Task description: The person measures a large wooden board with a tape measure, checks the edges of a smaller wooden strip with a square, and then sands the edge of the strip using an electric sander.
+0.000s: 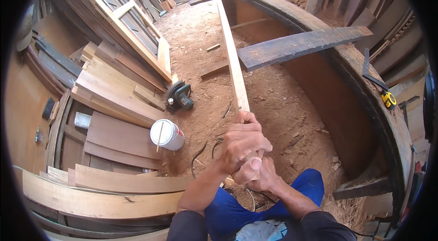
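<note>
A long, narrow strip of pale wood [233, 67] runs from my hands away toward the far end of the workshop. My left hand [245, 143] is closed around it near its close end. Just behind and below, my right hand [261, 171] is also closed at the strip's end, partly covered by the left. Beyond my hands, the strip passes beside the end of a dark, weathered plank [301, 48], which lies across a workbench's edge; I cannot tell if they touch.
A circular saw [180, 96] and a white lidded bucket [167, 135] with a stick on top stand at left. Stacked boards [121, 136] line that side. The long workbench [365, 77] at right carries a yellow tape measure [388, 99] and a black square [372, 73]. Cords and sawdust cover the floor.
</note>
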A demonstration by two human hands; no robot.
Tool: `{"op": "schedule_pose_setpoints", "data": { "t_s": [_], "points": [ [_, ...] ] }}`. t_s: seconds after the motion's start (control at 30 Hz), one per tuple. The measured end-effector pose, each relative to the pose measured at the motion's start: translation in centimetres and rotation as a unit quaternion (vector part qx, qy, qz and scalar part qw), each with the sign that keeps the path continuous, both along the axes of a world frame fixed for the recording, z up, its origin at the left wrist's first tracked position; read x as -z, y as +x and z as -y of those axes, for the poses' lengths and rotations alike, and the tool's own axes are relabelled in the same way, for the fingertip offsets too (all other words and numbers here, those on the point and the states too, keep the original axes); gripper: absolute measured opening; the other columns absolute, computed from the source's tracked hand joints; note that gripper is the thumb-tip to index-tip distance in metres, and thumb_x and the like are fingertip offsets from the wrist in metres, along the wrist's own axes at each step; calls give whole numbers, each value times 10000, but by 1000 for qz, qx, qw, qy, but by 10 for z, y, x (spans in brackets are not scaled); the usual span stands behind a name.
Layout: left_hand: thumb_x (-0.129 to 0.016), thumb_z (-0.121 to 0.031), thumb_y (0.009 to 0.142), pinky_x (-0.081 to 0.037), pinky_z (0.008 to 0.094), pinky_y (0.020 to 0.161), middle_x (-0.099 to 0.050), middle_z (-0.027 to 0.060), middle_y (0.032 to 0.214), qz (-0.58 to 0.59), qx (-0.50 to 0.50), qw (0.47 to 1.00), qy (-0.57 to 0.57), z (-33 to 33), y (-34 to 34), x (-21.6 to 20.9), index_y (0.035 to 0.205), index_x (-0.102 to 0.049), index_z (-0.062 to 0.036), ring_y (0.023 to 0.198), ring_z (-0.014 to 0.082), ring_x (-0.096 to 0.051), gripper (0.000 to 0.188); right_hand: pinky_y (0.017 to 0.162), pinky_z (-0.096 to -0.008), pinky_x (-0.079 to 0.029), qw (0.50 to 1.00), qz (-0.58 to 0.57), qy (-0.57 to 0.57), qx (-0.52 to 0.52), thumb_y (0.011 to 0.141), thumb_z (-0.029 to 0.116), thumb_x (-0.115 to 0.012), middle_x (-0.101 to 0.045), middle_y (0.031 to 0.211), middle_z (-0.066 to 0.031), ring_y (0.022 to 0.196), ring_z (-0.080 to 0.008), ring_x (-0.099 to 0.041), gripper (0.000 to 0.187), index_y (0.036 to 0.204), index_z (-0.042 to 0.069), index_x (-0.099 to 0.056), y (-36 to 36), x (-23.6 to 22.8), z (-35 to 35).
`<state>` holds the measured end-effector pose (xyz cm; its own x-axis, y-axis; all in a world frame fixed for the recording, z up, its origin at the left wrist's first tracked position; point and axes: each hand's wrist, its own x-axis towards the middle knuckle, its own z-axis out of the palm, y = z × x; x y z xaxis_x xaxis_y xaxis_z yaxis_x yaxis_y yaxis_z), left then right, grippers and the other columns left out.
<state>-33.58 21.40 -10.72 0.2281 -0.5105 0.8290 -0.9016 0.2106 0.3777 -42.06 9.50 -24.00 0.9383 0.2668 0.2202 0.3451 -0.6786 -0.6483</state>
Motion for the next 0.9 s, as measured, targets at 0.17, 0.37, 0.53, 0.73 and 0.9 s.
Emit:
{"op": "schedule_pose_setpoints", "data": {
  "t_s": [0.17,0.37,0.53,0.73,0.9],
  "points": [
    [-330,-544,949,-368,467,978,-584,178,1072,-30,-112,977,-180,5,3,38,1158,-527,8,1042,278,-537,622,691,-554,-512,995,-93,-38,29,790,393,-715,-647,777,-299,730,-476,-645,986,1471,-60,-165,1,-4,2],
    [-321,-581,955,-202,433,1146,-353,231,1455,-220,-110,951,-187,-9,5,43,1394,-326,32,1381,290,-310,754,868,-511,-496,982,-185,16,-24,821,440,-715,-637,1017,-324,955,-490,-628,1006,1526,32,-125,-11,-3,33],
    [-300,-602,957,-166,448,1156,-326,267,1477,-289,-81,936,-181,-3,-4,42,1441,-325,13,1408,323,-274,783,957,-482,-463,973,-223,42,-30,886,351,-661,-609,1153,-321,1114,-464,-581,740,1464,22,-336,-5,31,58],
    [-263,-596,972,-152,566,1142,-304,342,1464,-86,-112,986,-85,-1,15,52,1095,-603,-96,1402,459,-267,617,932,-493,-480,962,-258,-90,1,882,304,-658,-637,1117,-284,1098,-416,-601,563,1335,2,-513,38,31,75],
    [-349,-582,966,-263,598,1112,-319,276,1443,-173,-124,962,-171,22,-2,56,957,-559,-180,1380,462,-286,453,947,-473,-484,948,-297,-117,5,898,317,-626,-644,1135,-259,1109,-395,-605,530,1322,13,-535,76,28,85]
  ]
}}
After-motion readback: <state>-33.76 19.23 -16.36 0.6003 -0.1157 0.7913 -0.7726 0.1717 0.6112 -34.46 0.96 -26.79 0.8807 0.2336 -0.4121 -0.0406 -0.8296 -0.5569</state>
